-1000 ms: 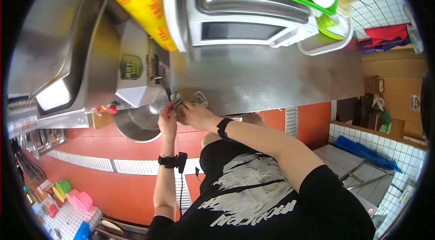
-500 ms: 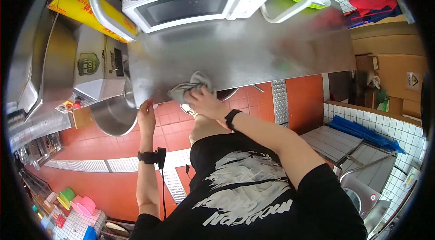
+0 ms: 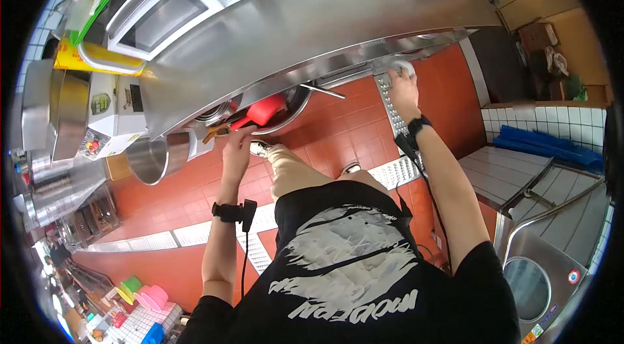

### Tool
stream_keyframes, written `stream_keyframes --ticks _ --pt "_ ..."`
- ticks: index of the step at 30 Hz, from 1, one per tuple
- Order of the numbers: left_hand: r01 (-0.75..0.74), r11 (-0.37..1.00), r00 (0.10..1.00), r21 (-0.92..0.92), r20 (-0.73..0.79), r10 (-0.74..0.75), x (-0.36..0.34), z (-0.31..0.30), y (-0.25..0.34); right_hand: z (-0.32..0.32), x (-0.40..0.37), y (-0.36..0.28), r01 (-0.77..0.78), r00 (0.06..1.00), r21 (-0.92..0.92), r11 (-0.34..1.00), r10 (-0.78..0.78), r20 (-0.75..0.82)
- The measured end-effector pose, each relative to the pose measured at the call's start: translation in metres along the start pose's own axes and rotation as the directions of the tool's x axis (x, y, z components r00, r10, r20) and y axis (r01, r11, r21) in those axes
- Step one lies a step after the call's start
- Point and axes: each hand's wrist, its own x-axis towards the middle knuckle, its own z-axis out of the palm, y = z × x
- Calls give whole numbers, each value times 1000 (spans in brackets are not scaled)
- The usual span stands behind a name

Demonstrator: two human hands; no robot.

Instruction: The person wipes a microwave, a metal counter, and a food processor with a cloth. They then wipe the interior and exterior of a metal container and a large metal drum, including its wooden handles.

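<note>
My right hand (image 3: 404, 92) is closed on a grey cloth (image 3: 403, 67) beside the front edge of the steel counter (image 3: 292, 19), toward its right end. Only a small part of the cloth shows beyond my fingers. My left hand (image 3: 236, 145) is empty, its fingers loosely bent and apart, near the counter's front edge on the left. Just beyond its fingertips, a red utensil (image 3: 265, 110) lies in a large dark pan (image 3: 296, 110) below the counter edge.
A white microwave (image 3: 170, 14) stands on the counter at the upper left. Below the counter's left end is a steel pot (image 3: 158, 157). A metal rod (image 3: 325, 90) sticks out past the pan. A sink (image 3: 525, 289) and grey boards (image 3: 500, 172) are at the right.
My right hand has moved far to the right with the cloth, off the counter top to its front edge. The view has shifted, showing more of the pan and red utensil.
</note>
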Motion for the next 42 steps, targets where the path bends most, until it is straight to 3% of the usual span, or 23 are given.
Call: stream_keyframes --ticks 3,6,9,11,12,14,15,17,20,23,25,26,29,30,35,39,42 --pt "-45 998 998 35 37 44 -9 29 60 11 -32 60 -65 998 152 986 62 24" --pt "31 999 998 43 55 -34 -14 50 89 17 -43 82 -63 998 236 970 66 -5" --pt "-20 1000 999 19 37 20 -10 66 77 6 -30 68 130 984 346 929 -77 -164" --pt "81 994 995 -75 68 -76 -2 71 90 -13 -4 48 238 954 382 893 -142 -262" --pt "73 994 994 -82 90 -65 3 76 93 -25 11 38 362 891 321 875 -224 -395" --pt "147 982 989 -117 25 -145 20 88 99 -55 39 12 444 885 254 859 -375 -276" --pt "139 982 990 -126 44 -134 32 98 103 -45 52 1 506 847 101 857 -471 -247" --pt "153 979 988 -134 -9 -156 64 121 115 -32 82 -10 675 725 47 736 -649 -232" --pt "128 982 991 -136 59 -121 115 154 145 -12 106 1 675 710 -62 735 -671 -214" --pt "44 993 991 -112 129 -30 155 171 173 1 116 33 654 731 28 756 -622 -280" --pt "-94 993 990 75 115 85 180 187 192 -5 126 76 582 796 20 813 -565 -219" --pt "-194 954 964 229 224 142 193 190 194 -7 133 99 497 846 10 868 -481 -230" --pt "-357 850 908 388 359 217 220 219 228 -12 154 161 311 907 42 949 -284 -310" --pt "-408 818 868 404 449 211 229 226 231 -14 160 179 251 906 73 965 -208 -369" --pt "-508 718 805 476 559 198 244 269 270 -25 196 264 76 876 113 991 -13 -482" --pt "-446 715 814 538 576 75 247 293 286 -33 228 334 -41 824 223 974 160 -544" --pt "-426 681 800 595 600 -24 246 299 289 -37 249 385 -48 795 365 930 257 -549"
